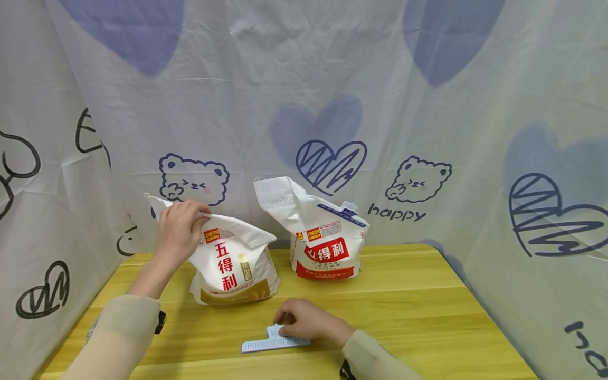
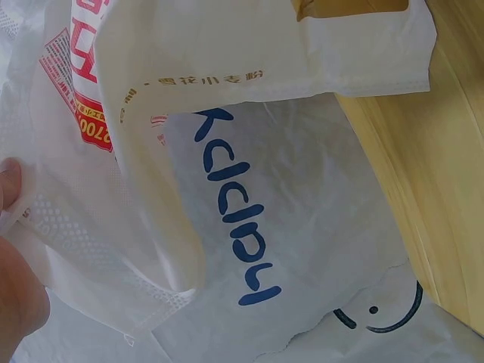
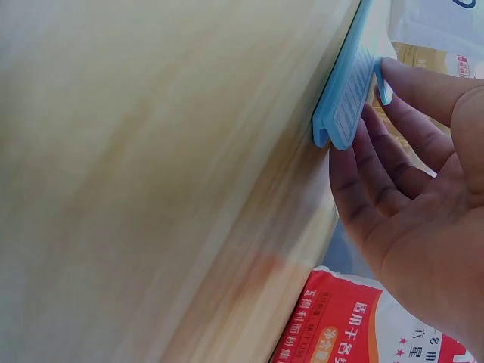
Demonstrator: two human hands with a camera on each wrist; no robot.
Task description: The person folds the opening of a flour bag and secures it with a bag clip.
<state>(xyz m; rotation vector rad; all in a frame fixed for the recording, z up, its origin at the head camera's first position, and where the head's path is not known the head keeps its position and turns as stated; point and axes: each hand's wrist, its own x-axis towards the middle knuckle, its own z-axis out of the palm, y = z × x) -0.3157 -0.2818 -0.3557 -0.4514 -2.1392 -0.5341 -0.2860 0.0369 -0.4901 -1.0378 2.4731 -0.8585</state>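
My left hand (image 1: pixel 179 228) pinches the top edge of a white flour bag (image 1: pixel 247 264) with red lettering and a gold base, on the left of the table. In the left wrist view, thumb and finger hold the bag's flattened top (image 2: pixel 83 249). Nearer the front, my right hand (image 1: pixel 306 319) holds a light blue bag clip (image 1: pixel 273 345) by its handle, low over the table. The right wrist view has the thumb on one side of the clip's handle (image 3: pixel 383 83) and the fingers at the other side.
A second flour bag (image 1: pixel 328 258), with a red label, stands right of the first. Its folded top carries a dark blue clip (image 1: pixel 342 212). Behind the wooden table (image 1: pixel 404 301) hangs a patterned cloth (image 1: pixel 237 105), and more cloth hangs at both sides.
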